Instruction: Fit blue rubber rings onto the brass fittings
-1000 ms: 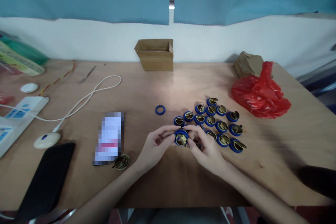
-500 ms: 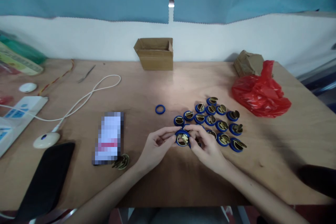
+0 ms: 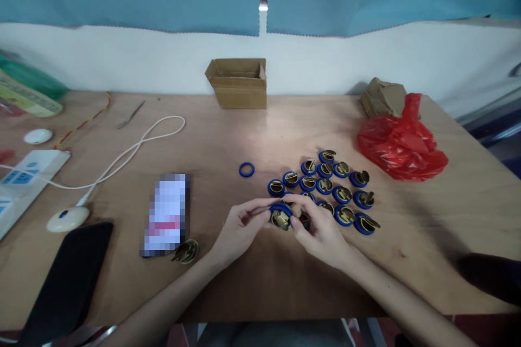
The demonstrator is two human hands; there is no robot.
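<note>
Round gold-toned clip (image 3: 280,219), blue-rimmed, in the pinch of left grip (image 3: 241,229) and right grip (image 3: 319,231)

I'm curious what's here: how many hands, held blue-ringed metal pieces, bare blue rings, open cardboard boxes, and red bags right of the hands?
Left hand and right hand: 2
Held blue-ringed metal piece: 1
Bare blue ring: 1
Open cardboard box: 1
Red bag: 1
Total: 6

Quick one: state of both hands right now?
Left hand: closed, fingers pinching one edge of a blue-rimmed brass-colored piece.
Right hand: closed, fingers pinching the opposite edge of the same piece.
</note>
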